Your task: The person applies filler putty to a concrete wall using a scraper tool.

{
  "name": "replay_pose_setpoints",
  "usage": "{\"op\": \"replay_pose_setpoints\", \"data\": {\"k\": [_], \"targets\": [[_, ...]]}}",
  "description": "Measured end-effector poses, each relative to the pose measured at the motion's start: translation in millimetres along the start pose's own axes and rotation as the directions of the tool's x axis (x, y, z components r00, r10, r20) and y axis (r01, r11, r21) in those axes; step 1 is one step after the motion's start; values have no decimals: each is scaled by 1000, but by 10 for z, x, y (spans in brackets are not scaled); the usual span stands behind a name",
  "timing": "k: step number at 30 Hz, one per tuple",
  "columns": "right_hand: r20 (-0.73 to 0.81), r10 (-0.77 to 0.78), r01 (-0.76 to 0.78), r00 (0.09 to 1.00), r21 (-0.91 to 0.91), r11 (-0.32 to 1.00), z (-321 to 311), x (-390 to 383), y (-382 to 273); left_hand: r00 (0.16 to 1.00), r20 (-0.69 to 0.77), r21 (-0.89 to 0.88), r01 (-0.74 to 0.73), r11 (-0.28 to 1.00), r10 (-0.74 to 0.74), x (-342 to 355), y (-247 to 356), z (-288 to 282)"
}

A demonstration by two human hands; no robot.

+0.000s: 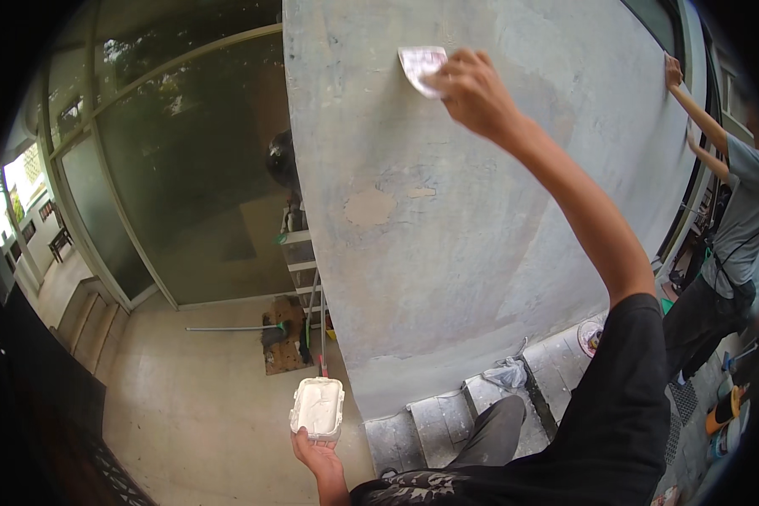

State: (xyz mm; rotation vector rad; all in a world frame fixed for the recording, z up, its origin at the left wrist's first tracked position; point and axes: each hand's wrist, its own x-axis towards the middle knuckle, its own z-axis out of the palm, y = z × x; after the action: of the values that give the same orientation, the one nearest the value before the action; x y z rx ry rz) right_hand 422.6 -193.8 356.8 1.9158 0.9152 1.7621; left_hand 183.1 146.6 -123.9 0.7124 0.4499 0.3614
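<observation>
My right hand (468,84) is raised high at the upper middle, slightly blurred, its fingers closed on a small white sheet with pinkish markings (420,67) against the pale, patchy wall (455,261). Below it the wall shows flaking spots and a rounded beige patch (369,205). Low at the centre my left hand (316,449) grips a small rectangular plastic tub (319,402) of white paste from underneath and the side.
A co-worker (729,236) reaches up along the wall at right. Dusty steps (430,426) run below, with a plastic bag (506,374), a bucket (589,336) and containers (721,409). A ladder (299,266), broom (236,328) and glass doors (169,169) stand left.
</observation>
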Motion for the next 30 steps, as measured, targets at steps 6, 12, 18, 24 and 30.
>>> {"op": "replay_pose_setpoints", "data": {"k": [6, 12, 18, 24, 30], "targets": [[-38, 66, -68, 997, -74, 995, -477, 135, 287, 999, 45, 48, -15, 999, 13, -74, 75, 88], [-261, 168, -194, 951, -78, 978, -370, 560, 772, 998, 70, 38, -8, 999, 6, -60, -1, 75], [48, 121, -118, 991, -53, 992, -319, -270, 39, 996, 87, 21, -7, 1000, 5, -56, -19, 87], [50, 167, -166, 985, -16, 986, -534, 119, 77, 996, 90, 39, 11, 999, -15, -56, 56, 73], [-171, 185, -181, 968, 38, 983, -429, 789, 85, 997, 77, 38, 12, 999, -14, -49, -11, 134]]}}
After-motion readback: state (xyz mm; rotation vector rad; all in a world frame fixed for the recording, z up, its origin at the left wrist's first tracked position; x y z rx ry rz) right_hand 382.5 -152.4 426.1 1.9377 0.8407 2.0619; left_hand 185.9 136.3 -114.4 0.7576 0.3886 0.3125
